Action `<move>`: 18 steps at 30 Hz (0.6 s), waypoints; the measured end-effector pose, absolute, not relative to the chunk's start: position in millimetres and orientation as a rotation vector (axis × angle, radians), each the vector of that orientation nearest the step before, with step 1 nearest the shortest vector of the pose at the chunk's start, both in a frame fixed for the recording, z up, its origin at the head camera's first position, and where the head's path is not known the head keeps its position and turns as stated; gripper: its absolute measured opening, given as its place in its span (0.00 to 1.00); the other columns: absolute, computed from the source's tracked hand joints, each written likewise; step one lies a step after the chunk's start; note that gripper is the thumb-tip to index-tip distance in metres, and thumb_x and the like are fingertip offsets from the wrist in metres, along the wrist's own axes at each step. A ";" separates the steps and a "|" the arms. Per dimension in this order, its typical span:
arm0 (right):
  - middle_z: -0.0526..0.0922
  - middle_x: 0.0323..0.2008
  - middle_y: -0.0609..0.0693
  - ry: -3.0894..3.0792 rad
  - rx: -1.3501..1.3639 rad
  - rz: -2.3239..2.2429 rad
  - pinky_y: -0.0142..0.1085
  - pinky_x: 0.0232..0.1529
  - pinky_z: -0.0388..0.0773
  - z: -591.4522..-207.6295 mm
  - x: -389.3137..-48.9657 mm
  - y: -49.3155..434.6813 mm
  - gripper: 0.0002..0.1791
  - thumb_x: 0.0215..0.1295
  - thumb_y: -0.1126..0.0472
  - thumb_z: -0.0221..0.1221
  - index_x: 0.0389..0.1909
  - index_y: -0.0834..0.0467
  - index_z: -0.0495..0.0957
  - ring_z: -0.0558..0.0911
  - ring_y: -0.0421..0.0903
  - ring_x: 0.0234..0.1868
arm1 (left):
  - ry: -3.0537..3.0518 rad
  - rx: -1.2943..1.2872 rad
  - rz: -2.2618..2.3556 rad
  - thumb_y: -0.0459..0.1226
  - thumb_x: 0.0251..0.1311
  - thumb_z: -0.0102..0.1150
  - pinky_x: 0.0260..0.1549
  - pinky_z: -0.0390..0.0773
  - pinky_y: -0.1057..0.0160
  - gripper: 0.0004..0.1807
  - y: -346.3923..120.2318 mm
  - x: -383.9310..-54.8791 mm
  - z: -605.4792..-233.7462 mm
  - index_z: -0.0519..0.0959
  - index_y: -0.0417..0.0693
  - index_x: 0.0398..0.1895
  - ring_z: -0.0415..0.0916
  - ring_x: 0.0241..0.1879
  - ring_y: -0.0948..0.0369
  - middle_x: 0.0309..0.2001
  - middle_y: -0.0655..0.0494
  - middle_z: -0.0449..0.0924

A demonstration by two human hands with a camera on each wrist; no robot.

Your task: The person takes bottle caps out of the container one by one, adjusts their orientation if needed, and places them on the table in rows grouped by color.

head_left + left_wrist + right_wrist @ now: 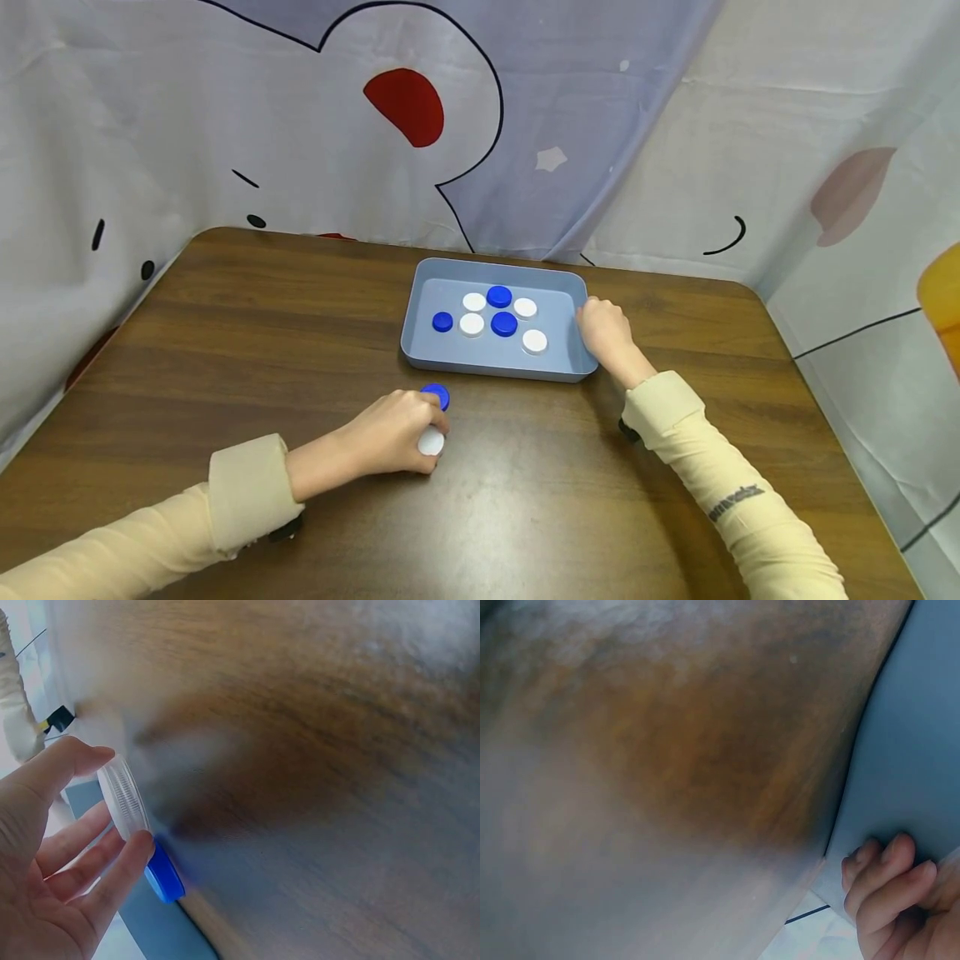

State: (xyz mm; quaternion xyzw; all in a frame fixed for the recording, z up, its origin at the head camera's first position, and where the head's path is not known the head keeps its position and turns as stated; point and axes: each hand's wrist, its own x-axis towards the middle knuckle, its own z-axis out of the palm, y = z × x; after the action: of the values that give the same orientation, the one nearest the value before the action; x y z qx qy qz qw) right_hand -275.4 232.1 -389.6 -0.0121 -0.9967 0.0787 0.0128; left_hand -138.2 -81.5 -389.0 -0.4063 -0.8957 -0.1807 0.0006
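Note:
My left hand (pixel 397 429) pinches a white bottle cap (pixel 431 441) between thumb and fingertips, low over the table. The ridged edge of this cap shows in the left wrist view. Just beyond these fingers is a blue bottle cap (pixel 437 396), partly covered by the hand in the head view. At the right end of a grey-blue tray (pixel 495 367), my right hand (pixel 606 333) grips the rim with curled fingers; its thumb is hidden in the right wrist view. Inside the tray lie several white caps (pixel 535 342) and 3 blue caps (pixel 504 324), one smaller than the others.
The brown wooden table (pixel 300 333) carries the tray near its far edge. A printed curtain (pixel 555 100) hangs behind and along the sides. An orange-yellow shape (pixel 943 296) shows at the far right.

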 end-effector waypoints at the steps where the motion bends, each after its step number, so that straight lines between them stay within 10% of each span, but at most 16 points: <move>1: 0.81 0.40 0.74 -3.105 -0.036 0.246 0.57 0.39 0.79 -389.4 -275.3 231.9 0.19 0.71 0.59 0.47 0.41 0.74 0.75 0.82 0.69 0.42 | -2.811 -1.278 -0.564 0.39 0.34 0.71 0.23 0.74 0.71 0.13 -81.5 -138.2 -389.2 0.84 0.48 0.28 0.75 0.26 0.64 0.30 0.58 0.80; 18: 0.81 0.40 0.73 -3.102 -0.029 0.251 0.57 0.39 0.79 -390.2 -275.4 232.3 0.19 0.71 0.59 0.47 0.41 0.74 0.75 0.82 0.69 0.42 | -2.826 -1.277 -0.568 0.39 0.34 0.72 0.24 0.74 0.69 0.14 -83.3 -138.5 -394.6 0.85 0.47 0.29 0.76 0.27 0.63 0.30 0.58 0.81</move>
State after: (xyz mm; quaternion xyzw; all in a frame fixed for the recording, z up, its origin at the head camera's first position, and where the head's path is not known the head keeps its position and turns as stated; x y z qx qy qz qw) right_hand -275.4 232.3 -390.2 -0.0094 -0.9966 0.0808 0.0144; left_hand -138.5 -83.3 -394.6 -0.4051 -0.8963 -0.1802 -0.0057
